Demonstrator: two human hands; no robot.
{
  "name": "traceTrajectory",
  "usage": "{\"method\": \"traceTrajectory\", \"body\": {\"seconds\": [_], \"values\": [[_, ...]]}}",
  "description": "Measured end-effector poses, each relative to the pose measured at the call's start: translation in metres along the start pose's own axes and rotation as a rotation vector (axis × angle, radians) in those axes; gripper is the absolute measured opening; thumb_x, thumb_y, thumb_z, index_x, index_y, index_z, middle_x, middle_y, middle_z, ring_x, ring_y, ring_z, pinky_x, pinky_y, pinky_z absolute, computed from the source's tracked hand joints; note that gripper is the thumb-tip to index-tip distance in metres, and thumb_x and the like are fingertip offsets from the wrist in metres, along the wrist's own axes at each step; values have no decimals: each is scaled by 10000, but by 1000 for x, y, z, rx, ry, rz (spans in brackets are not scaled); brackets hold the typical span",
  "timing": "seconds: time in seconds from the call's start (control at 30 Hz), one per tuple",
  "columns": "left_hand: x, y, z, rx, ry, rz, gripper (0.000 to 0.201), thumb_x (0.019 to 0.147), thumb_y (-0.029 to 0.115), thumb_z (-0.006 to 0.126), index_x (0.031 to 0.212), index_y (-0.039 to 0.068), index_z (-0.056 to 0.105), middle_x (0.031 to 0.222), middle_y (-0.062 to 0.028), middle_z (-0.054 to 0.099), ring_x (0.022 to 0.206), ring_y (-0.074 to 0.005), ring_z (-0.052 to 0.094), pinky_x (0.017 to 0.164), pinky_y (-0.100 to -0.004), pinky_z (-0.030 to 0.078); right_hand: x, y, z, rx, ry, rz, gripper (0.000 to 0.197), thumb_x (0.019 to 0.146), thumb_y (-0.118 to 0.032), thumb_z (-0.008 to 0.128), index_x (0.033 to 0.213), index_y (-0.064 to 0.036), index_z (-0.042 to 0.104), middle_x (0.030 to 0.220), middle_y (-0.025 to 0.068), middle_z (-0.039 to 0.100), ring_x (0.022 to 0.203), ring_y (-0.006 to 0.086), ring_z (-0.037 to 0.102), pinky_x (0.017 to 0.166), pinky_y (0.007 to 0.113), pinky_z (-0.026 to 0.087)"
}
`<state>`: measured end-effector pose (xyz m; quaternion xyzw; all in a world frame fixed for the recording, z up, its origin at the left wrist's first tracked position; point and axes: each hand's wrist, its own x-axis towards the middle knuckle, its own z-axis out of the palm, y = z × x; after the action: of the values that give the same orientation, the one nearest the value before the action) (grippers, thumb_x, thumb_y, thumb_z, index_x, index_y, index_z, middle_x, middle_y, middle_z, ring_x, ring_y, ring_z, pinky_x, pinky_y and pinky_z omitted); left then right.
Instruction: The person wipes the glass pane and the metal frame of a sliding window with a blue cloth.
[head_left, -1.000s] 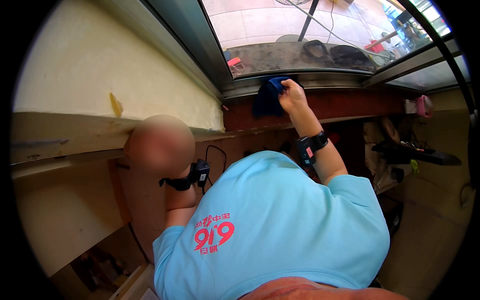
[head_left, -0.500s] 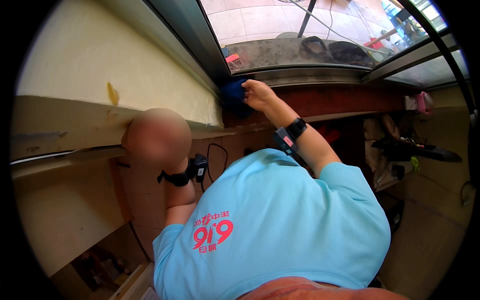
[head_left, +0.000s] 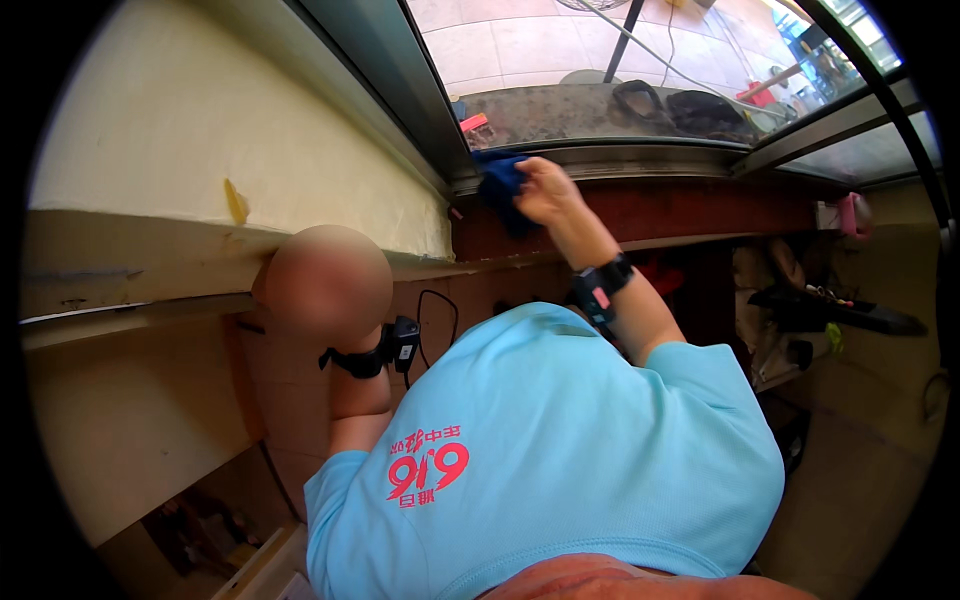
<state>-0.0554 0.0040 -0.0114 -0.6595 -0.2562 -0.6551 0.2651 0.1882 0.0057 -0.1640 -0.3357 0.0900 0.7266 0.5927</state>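
My right hand [head_left: 548, 192] is closed on a dark blue cloth [head_left: 500, 190], gripping its right side. The crumpled cloth lies against the dark red windowsill [head_left: 660, 205], close to the grey metal window frame [head_left: 620, 162] and the sill's left corner. My left hand [head_left: 325, 285] is smeared by a blurred patch, so its fingers are hidden; it is beside the edge of the cream wall ledge [head_left: 130, 220]. Black straps with small devices circle both wrists.
Beyond the glass are a grey stone ledge [head_left: 560, 110] with dark items and a pink-red object [head_left: 474, 123]. A pink item [head_left: 853, 215] stands at the sill's right end. Cluttered things sit at right, including a long black object [head_left: 850, 312]. A black cable [head_left: 436, 293] hangs near my left wrist.
My right hand has pulled the dark blue cloth a little to the right along the sill, away from the left corner. My left hand stays near the same ledge edge.
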Motion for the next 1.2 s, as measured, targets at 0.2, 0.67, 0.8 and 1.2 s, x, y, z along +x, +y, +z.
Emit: {"method": "traceTrajectory", "body": {"seconds": [0.2, 0.67, 0.8, 1.2], "values": [[9, 4, 0, 92, -7, 74, 152, 900, 161, 510, 957, 21, 517, 961, -117, 467, 844, -194, 467, 734, -273, 411, 31, 38, 22, -168, -82, 95, 84, 781, -78, 540, 865, -69, 541, 841, 86, 595, 788, 238, 595, 738, 394, 500], [10, 4, -1, 73, 32, 60, 132, 888, 150, 515, 936, 28, 525, 927, -117, 483, 821, -203, 479, 732, -293, 415, -60, -59, -64, -1330, 555, -1541, 227, 828, -170, 642, 991, -18, 600, 962, 126, 577, 839, 319, 593, 734, 389, 483], [10, 4, -3, 83, 8, 67, 130, 886, 138, 505, 954, 27, 511, 943, -118, 480, 825, -204, 479, 734, -293, 418, -39, -39, -57, -1606, 600, -1446, 241, 795, -203, 683, 958, -44, 603, 956, 143, 549, 811, 364, 577, 685, 436, 469], [4, 8, -7, 196, -22, 13, 162, 904, 209, 495, 925, 51, 522, 868, -105, 533, 732, -231, 507, 670, -333, 438, 6, 23, -14, -2008, 249, -1655, 34, 720, -109, 581, 749, -123, 570, 793, 28, 510, 681, 199, 561, 611, 349, 416]]}}
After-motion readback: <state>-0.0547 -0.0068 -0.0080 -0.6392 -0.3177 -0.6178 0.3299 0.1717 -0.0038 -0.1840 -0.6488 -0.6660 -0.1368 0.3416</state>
